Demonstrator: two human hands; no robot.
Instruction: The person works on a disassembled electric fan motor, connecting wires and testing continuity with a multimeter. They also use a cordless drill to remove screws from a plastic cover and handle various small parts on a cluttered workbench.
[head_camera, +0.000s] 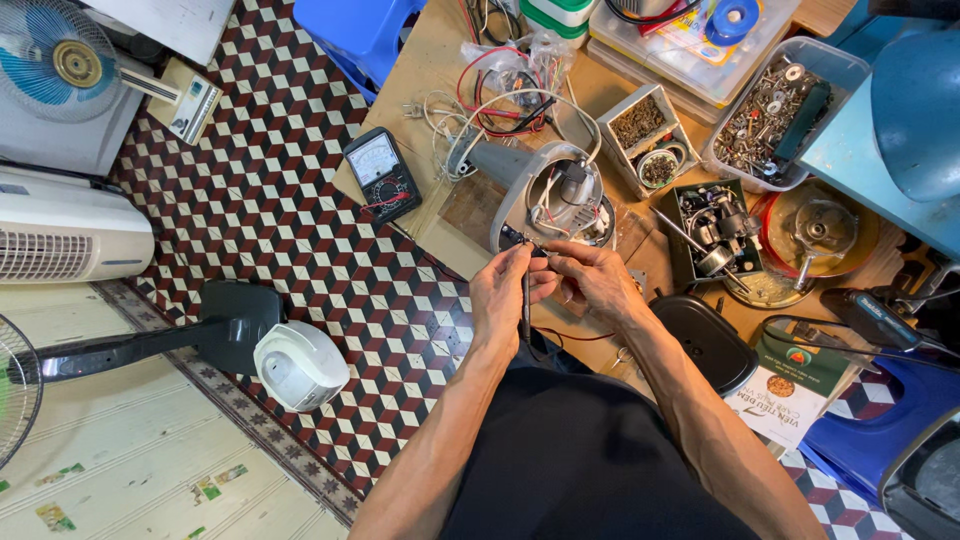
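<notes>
Mid-repair: my left hand (508, 292) pinches a dark wire (526, 305), right hand (592, 280) fingers grip its end at the fan motor (560, 200); next needs steady joining.

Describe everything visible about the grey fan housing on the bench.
The fan housing is grey plastic by the look of it, cone-shaped, lying on its side on the wooden bench with its narrow end toward the meter. Its wide end is open, facing the person, showing a motor and white and dark wires inside. A white cord loops over its top. The left hand and right hand meet at its lower rim, pinching a thin dark tool or lead there.
</notes>
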